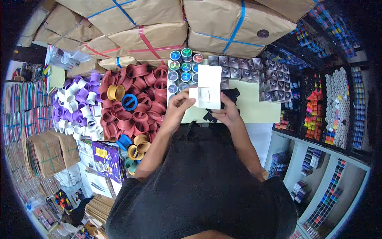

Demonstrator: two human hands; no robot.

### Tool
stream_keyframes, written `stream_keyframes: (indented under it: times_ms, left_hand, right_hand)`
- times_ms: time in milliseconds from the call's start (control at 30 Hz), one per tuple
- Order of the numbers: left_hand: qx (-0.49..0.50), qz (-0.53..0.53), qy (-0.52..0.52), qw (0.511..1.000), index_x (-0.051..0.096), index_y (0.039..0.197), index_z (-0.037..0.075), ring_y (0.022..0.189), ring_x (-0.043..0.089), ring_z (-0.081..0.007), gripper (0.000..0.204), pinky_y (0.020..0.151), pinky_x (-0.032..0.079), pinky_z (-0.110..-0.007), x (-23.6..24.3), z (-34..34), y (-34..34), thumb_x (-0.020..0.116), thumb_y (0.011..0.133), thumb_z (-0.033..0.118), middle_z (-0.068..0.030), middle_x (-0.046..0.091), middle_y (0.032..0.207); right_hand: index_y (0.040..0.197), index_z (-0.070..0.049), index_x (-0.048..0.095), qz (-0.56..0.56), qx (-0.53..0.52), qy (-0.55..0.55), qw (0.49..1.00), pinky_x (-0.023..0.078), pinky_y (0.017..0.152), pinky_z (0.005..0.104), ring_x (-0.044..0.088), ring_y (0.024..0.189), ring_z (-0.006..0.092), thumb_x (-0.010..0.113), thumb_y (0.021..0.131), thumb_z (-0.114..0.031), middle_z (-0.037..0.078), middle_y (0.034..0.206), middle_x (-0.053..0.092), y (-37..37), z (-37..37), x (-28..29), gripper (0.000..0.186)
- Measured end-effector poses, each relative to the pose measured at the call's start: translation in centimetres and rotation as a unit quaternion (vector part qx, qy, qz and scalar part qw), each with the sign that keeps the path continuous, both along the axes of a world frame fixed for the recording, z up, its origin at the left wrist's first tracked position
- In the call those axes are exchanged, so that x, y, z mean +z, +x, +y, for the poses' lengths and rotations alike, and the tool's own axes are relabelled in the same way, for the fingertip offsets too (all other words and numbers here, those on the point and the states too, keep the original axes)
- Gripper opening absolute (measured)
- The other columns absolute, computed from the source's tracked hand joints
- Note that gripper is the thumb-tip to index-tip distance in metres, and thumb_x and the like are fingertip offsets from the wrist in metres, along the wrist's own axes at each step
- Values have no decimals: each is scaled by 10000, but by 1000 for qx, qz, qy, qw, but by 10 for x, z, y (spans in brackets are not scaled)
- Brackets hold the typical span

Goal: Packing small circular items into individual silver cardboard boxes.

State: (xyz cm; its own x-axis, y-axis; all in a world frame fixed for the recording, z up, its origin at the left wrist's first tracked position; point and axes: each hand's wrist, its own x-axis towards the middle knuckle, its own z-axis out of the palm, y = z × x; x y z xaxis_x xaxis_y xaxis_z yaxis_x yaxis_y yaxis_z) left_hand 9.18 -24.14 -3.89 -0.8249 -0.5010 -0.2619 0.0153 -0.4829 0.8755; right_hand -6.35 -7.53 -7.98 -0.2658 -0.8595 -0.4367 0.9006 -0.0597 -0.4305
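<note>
Open white box (209,85), one, head view: held up over the pale green table (270,113), lid flap (209,75) raised on the far side, probably so the inside shows. Left hand (181,104) nearly closed, thumb on the box's left edge, other fingers behind; pinched there, likely to steady it. Right hand (227,113) half-curled at the near right corner, thumb by the right edge; can't tell whether it grips or only supports. Black pieces (231,95) lie around that hand, overlapping, no sure count. Round-lidded tubs (186,77): about twelve, upright in rows, left, presumably so lids show. Small dark boxes (278,85): two blocks, far right; right block about twelve, left about ten visible, likely packed tight to save room. Maroon rings (157,106): dozens, heaped left, one blue ring (129,102) and one yellow ring (115,93) on top. Purple and white rings (71,103): dozens, farther left. Big paper parcels (217,24): at least five, far side, strapped, likely to stay shut.
</note>
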Motion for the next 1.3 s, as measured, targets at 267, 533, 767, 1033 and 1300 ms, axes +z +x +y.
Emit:
stream_keyframes:
  times_ms: [267, 533, 767, 1033, 1300]
  left_hand:
    - [-247, -21, 72, 966, 346, 1539, 36, 1413, 423, -271, 1115, 1182, 318, -415, -34, -23, 32, 916, 592, 179, -145, 438, 1527]
    - [-182, 155, 17, 971, 391, 1485, -9, 1401, 434, -391, 1080, 1149, 360, -493, -34, 13, 26, 936, 627, 357, -282, 386, 1539]
    - [-82, 71, -1, 994, 428, 1442, -5, 1271, 554, -265, 959, 1079, 448, -428, -41, -3, 74, 925, 626, 72, -136, 547, 1397]
    - [201, -80, 106, 971, 399, 1391, 5, 1172, 614, -334, 882, 999, 537, -487, -34, -24, 128, 821, 629, -135, -162, 569, 1283]
    - [183, 1, 166, 969, 392, 1455, 8, 1237, 574, -299, 859, 1094, 447, -431, -70, -19, 173, 803, 713, 143, -110, 572, 1350]
  right_hand:
    - [1110, -125, 623, -255, 223, -139, 931, 262, 403, 166, 322, 471, 15, 463, 1046, -476, -60, 740, 525, 24, 5, -34, 391]
    - [1109, -139, 629, -266, 290, -46, 918, 295, 401, 161, 398, 489, 10, 500, 1033, -445, -54, 774, 569, 32, -4, -39, 341]
    - [1218, -47, 638, 230, 383, 70, 892, 390, 462, 230, 490, 516, 48, 496, 1057, -241, -16, 771, 599, 11, -45, -31, 290]
    - [1304, -187, 586, 910, 184, 18, 371, 571, 598, 455, 704, 792, 310, 573, 885, -109, 119, 1178, 611, -30, -191, -68, 426]
    - [759, -94, 756, 931, 164, 21, 326, 571, 493, 451, 728, 678, 271, 678, 764, -201, 117, 762, 701, -13, -258, -176, 133]
